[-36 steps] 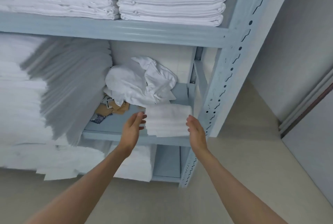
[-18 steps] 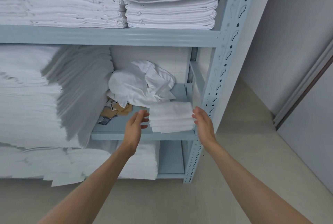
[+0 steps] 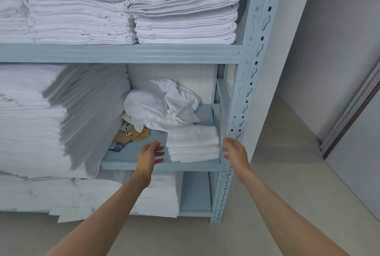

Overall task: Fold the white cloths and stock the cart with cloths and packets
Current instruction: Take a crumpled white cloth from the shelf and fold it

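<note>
Both hands have drawn back from the folded white cloths [image 3: 193, 143].
Left hand [image 3: 149, 156] and right hand [image 3: 234, 150] hover with fingers spread, the stack between their fingertips on the shelf [image 3: 160, 166].

A pale blue-grey metal shelving unit [image 3: 131, 53] fills the left and centre; its perforated upright post [image 3: 249, 82] runs down the right side to the floor [image 3: 287, 132], a plain beige surface — matte and evenly lit; behind the unit a white back wall [image 3: 170, 72] shows faint tile lines; to the right stands a smooth light-grey wall [image 3: 337, 39]; at the far right a door frame [image 3: 353, 115] with a dark edge slants down — soft, diffuse light, no hard shadows.
</note>
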`<state>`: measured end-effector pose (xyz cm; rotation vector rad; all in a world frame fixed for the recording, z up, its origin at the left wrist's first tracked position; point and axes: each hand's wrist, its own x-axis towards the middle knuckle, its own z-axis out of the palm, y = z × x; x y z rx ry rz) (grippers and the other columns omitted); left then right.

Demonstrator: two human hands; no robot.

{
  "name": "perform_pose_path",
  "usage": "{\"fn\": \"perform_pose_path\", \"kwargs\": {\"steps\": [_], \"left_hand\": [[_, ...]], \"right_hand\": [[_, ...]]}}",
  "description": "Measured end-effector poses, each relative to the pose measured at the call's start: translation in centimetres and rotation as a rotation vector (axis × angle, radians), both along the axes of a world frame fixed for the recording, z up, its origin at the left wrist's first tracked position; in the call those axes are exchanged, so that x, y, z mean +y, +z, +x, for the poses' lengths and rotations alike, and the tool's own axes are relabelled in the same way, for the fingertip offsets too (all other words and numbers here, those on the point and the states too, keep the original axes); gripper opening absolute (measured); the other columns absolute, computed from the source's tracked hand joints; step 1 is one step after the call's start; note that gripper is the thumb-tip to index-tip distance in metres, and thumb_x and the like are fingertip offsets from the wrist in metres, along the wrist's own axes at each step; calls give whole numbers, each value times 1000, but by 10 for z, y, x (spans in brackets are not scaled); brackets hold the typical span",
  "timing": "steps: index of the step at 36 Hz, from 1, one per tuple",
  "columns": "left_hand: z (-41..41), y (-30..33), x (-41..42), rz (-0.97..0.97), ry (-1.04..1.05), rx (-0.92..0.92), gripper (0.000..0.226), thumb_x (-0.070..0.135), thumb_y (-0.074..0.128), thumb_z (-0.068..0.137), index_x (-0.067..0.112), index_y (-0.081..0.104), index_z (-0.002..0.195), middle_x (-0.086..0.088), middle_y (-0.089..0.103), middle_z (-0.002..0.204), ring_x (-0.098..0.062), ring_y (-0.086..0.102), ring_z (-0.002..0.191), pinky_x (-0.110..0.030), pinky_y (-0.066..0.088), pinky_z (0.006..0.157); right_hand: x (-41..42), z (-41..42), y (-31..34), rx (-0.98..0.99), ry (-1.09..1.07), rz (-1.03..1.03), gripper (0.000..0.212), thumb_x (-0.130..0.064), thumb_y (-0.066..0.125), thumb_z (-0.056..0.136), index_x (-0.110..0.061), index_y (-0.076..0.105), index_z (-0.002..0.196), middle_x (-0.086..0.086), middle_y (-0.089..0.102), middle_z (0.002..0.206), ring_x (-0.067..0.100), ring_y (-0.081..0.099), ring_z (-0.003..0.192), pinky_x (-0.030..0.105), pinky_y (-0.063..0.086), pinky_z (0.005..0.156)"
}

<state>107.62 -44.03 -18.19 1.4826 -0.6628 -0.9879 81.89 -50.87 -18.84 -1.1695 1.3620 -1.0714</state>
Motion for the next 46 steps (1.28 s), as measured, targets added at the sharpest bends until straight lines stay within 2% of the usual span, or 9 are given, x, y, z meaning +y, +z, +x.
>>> {"fn": "perform_pose_path", "kwargs": {"steps": [5,10,13,18,23,27,32,42,46], "left_hand": [[10,-17,-15,104,-7,51,35,33,53,102,2,62,118,-19,67,117,-33,67,102,-49,57,88],[23,-42,-38,241,-124,87,55,54,50,98,10,56,130,-13,63,124,-34,64,108,-54,55,90],[31,-56,-56,297,-168,91,61,58,51,96,12,50,135,-12,58,130,-35,60,115,-57,53,94],[48,-78,-116,338,-181,93,53,52,59,94,16,50,132,-12,54,134,-34,58,116,-57,52,95],[56,-103,-180,386,-235,12,53,50,63,92,17,49,132,-8,49,138,-25,50,120,-49,50,93],[61,-121,-222,448,-228,-34,73,47,67,91,12,37,149,-10,44,145,-28,46,116,-50,44,97],[64,-145,-242,528,-219,55,74,47,65,92,11,34,150,-11,41,150,-35,42,133,-57,38,106],[72,-176,-256,566,-321,321,64,62,60,87,22,48,136,-6,55,138,-35,49,127,-63,36,108],[73,-186,-262,567,-314,311,58,67,60,84,26,55,123,-5,59,129,-31,55,116,-62,41,105]], "right_hand": [[-19,5,-19,4,55,132,42,-28,59,96,-8,54,132,2,61,111,18,60,105,46,52,98],[-43,19,-45,-9,109,238,51,-33,63,94,-16,48,139,4,55,132,19,55,115,43,55,95],[-64,32,-61,11,107,269,61,-39,64,93,-18,41,145,4,48,144,20,51,122,44,48,104],[-118,55,-77,145,25,170,69,-37,62,95,-15,31,152,5,37,154,22,39,138,34,32,110],[-175,73,-81,388,-93,57,69,-32,64,94,-7,33,151,12,37,153,27,34,141,39,30,116],[-208,78,-92,514,-71,140,81,-38,64,93,-6,22,154,15,32,155,32,32,142,42,24,116],[-227,76,-117,465,-40,332,92,-49,60,94,-6,8,157,18,23,159,35,29,144,50,28,116],[-255,63,-153,214,-20,491,66,-36,67,91,-8,40,144,11,53,136,31,51,121,44,42,104],[-257,59,-158,95,6,532,51,-34,71,88,-12,55,130,6,63,121,27,59,108,38,47,92]]}}
